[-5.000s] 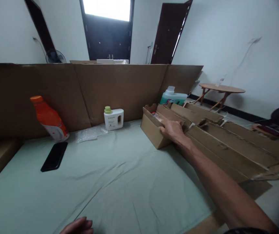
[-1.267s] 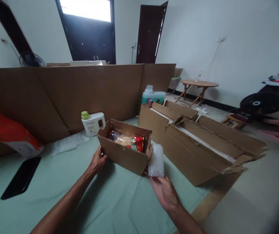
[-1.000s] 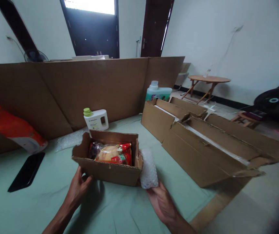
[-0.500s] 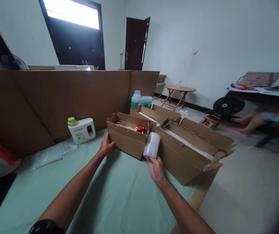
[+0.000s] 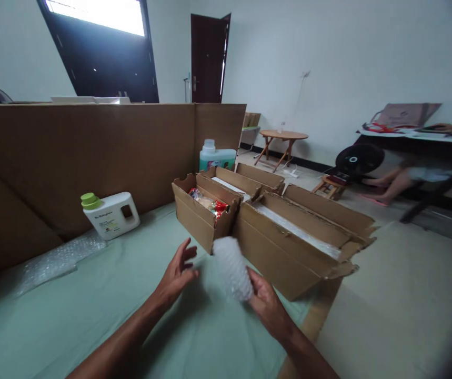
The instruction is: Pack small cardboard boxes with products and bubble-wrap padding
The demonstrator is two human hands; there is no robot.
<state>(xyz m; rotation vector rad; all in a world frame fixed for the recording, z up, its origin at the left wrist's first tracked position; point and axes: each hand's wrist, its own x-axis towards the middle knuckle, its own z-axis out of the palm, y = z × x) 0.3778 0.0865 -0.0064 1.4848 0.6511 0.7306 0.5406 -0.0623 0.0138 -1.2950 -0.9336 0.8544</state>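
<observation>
My right hand (image 5: 267,301) grips a bubble-wrapped bundle (image 5: 231,267) by its lower right end, holding it tilted over the green cloth. What lies inside the wrap cannot be made out. To the left, my left hand (image 5: 178,273) is raised with its fingers apart and nothing in them, short of the bundle. Behind the bundle stands a small open cardboard box (image 5: 194,213) with shiny red and clear packets (image 5: 212,205) in it. A larger open cardboard box (image 5: 284,250) with a white strip inside stands to the right.
A white jug with a green cap (image 5: 111,217) stands at the left beside flat bubble wrap (image 5: 60,259). Behind the boxes is a bottle of teal liquid (image 5: 217,158). A cardboard panel (image 5: 131,142) walls the back. A person's legs (image 5: 391,184) show under a far desk.
My left hand has let go of the small box and drawn toward me. My right hand has brought the bundle nearer and tilted it. The small box now sits turned, and the view has shifted right.
</observation>
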